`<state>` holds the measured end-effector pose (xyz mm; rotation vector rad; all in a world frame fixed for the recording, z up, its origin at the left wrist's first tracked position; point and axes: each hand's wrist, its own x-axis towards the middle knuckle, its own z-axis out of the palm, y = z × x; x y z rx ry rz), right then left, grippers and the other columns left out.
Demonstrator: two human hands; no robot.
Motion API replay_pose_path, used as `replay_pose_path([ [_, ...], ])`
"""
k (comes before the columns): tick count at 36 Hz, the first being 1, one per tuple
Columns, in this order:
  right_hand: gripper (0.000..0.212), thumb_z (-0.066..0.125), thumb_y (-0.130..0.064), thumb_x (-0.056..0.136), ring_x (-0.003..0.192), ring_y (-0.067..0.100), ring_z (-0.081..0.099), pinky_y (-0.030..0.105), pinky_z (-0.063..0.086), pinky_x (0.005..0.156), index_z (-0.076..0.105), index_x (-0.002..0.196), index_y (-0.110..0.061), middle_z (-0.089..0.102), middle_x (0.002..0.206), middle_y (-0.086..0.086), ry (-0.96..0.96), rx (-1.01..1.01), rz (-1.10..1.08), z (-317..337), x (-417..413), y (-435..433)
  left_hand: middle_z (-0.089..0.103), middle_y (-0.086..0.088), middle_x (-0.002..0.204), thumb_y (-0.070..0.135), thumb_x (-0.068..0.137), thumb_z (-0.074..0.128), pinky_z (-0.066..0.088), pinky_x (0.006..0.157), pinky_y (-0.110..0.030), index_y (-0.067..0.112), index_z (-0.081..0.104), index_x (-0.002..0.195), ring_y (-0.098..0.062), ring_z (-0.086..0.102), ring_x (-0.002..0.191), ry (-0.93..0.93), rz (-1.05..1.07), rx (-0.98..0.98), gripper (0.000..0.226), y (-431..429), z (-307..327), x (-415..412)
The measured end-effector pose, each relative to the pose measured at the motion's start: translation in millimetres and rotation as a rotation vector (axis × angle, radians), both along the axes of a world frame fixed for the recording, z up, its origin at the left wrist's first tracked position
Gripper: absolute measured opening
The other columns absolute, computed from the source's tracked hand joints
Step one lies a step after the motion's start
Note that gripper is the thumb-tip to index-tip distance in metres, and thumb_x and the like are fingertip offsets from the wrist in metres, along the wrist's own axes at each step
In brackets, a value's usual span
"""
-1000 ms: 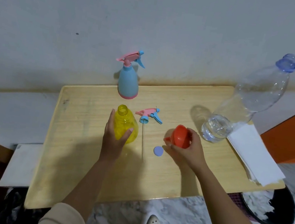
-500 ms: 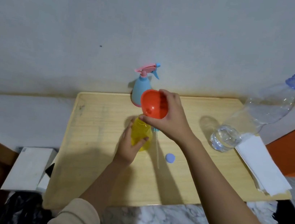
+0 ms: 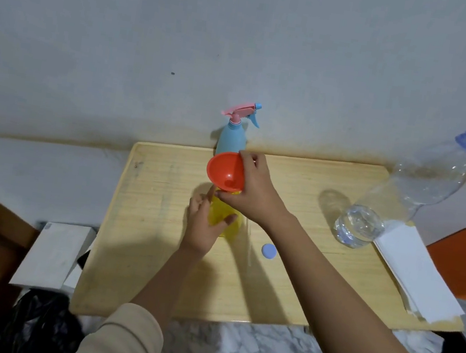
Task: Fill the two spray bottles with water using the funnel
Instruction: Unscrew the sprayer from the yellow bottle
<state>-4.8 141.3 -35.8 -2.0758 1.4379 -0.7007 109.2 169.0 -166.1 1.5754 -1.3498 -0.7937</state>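
Note:
A yellow spray bottle (image 3: 224,217) without its head stands mid-table. My left hand (image 3: 203,226) holds its body from the left, thumb across the front. My right hand (image 3: 253,191) grips the red funnel (image 3: 225,170) by its rim and neck, right on top of the yellow bottle's mouth. A blue spray bottle (image 3: 232,139) with a pink and blue trigger head stands at the table's back edge, just behind the funnel. The large clear water bottle (image 3: 408,198), with a little water in its bottom, stands at the right. The removed trigger head is hidden behind my right arm.
The small wooden table (image 3: 154,255) stands against a grey wall. A round blue cap (image 3: 269,251) lies in front of the yellow bottle. Folded white paper (image 3: 418,277) lies at the right edge. A white box (image 3: 53,255) sits left of the table, lower down.
My right hand lifted the red funnel from the table and brought it left onto the yellow bottle's mouth. My left hand stayed on the bottle.

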Motion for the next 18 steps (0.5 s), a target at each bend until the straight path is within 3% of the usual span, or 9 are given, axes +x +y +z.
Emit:
replay_pose_path([
  [4,0.101,0.078,-0.034,0.071,0.133,0.028,0.028,0.038,0.035,0.107,0.015,0.146,-0.01,0.023,0.144,0.01,0.012,0.033,0.089,4,-8,2,0.046,-0.001,0.127,0.021,0.076,0.078,0.031,0.1,-0.016,0.014,0.04,0.142,-0.011,0.045,0.122,-0.018,0.036,-0.041,0.076,6,6,-5],
  [9,0.099,0.074,-0.045,0.072,0.138,0.022,0.025,0.039,0.033,0.112,0.017,0.147,-0.014,0.022,0.149,0.006,-0.078,0.03,0.159,6,-39,18,0.044,-0.008,0.135,0.028,0.075,0.076,0.036,0.11,-0.041,0.004,0.041,0.138,-0.022,0.043,0.129,0.042,0.215,-0.073,0.076,32,9,-24],
  [11,0.09,0.071,-0.046,0.077,0.137,0.015,0.027,0.015,0.029,0.109,0.023,0.146,-0.016,0.026,0.149,0.002,-0.144,-0.012,0.126,6,-61,30,0.047,-0.004,0.129,0.029,0.076,0.071,0.039,0.107,-0.047,0.006,0.045,0.134,-0.024,0.047,0.125,0.115,0.311,-0.108,0.067,48,11,-41],
  [12,0.082,0.07,-0.043,0.08,0.134,0.011,0.031,0.0,0.025,0.1,0.027,0.145,-0.016,0.03,0.147,0.001,-0.173,-0.035,0.093,5,-73,37,0.049,-0.001,0.126,0.027,0.078,0.069,0.04,0.105,-0.047,0.008,0.048,0.131,-0.024,0.049,0.123,0.145,0.338,-0.134,0.06,55,14,-51],
  [13,0.074,0.068,-0.04,0.082,0.13,0.009,0.035,-0.006,0.022,0.093,0.032,0.141,-0.015,0.036,0.143,0.0,-0.205,-0.071,0.055,3,-86,44,0.052,0.003,0.123,0.025,0.079,0.066,0.042,0.104,-0.044,0.012,0.051,0.127,-0.021,0.05,0.121,0.179,0.351,-0.16,0.052,60,17,-61],
  [18,0.038,0.069,-0.026,0.083,0.104,0.005,0.052,0.012,0.039,0.09,0.056,0.116,-0.012,0.057,0.111,0.0,-0.337,-0.243,-0.183,-24,-159,70,0.058,0.014,0.118,0.011,0.088,0.063,0.042,0.103,-0.029,0.029,0.056,0.114,0.004,0.052,0.114,0.286,0.254,-0.26,0.032,60,49,-123],
])
